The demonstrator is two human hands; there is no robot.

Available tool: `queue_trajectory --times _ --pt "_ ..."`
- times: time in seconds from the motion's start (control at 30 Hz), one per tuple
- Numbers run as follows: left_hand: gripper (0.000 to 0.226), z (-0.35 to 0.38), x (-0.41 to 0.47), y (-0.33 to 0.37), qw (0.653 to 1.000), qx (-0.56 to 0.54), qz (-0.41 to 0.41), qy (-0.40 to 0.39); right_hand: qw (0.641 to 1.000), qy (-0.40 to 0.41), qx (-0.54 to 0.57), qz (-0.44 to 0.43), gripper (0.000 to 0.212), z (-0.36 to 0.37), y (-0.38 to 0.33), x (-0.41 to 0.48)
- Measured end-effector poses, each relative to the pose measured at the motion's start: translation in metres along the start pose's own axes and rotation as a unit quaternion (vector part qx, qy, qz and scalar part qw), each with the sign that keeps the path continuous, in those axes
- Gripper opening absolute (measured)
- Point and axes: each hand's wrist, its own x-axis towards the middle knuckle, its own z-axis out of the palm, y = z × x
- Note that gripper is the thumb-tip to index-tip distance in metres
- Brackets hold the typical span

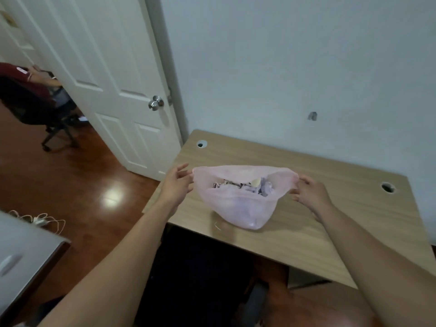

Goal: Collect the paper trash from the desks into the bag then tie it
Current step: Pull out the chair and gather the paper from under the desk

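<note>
Our left hand (176, 185) and right hand (309, 191) pinch the pink bag (238, 208) rim | mouth stretched wide | crumpled paper (245, 186) inside | counter (318, 215)

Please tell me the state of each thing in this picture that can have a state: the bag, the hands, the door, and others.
pink plastic bag: open, mouth stretched wide, resting on the desk, not tied.
paper trash: crumpled, inside the bag.
left hand: pinching the bag's left rim.
right hand: pinching the bag's right rim.
door: open.
desk: carries only the bag and one small scrap.
</note>
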Motion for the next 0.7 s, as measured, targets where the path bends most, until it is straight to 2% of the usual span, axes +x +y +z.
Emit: queue_trajectory --times 0.17,0.33,0.43,0.57,0.63,0.7 --pt "0.045 -0.045 -0.014 -0.018 0.996 0.071 0.032 -0.035 1.000 0.026 -0.002 0.012 0.044 -0.003 0.021 -0.061" --pt "0.030 -0.120 -0.057 -0.051 0.977 0.171 0.078 -0.105 0.999 0.030 -0.022 0.032 0.039 0.028 0.066 -0.157" --pt "0.028 -0.180 -0.092 -0.073 0.933 0.296 0.135 -0.153 0.998 0.019 -0.038 0.041 0.034 0.064 0.098 -0.223" --pt "0.022 -0.257 -0.135 -0.105 0.879 0.387 0.164 -0.224 0.995 -0.015 -0.087 0.048 0.032 0.118 0.139 -0.304" --pt "0.020 -0.290 -0.149 -0.121 0.833 0.449 0.184 -0.266 0.989 -0.046 -0.141 0.021 0.031 0.145 0.148 -0.343" --pt "0.022 -0.313 -0.165 -0.135 0.769 0.521 0.195 -0.317 0.976 -0.081 -0.202 0.003 0.029 0.171 0.152 -0.380"
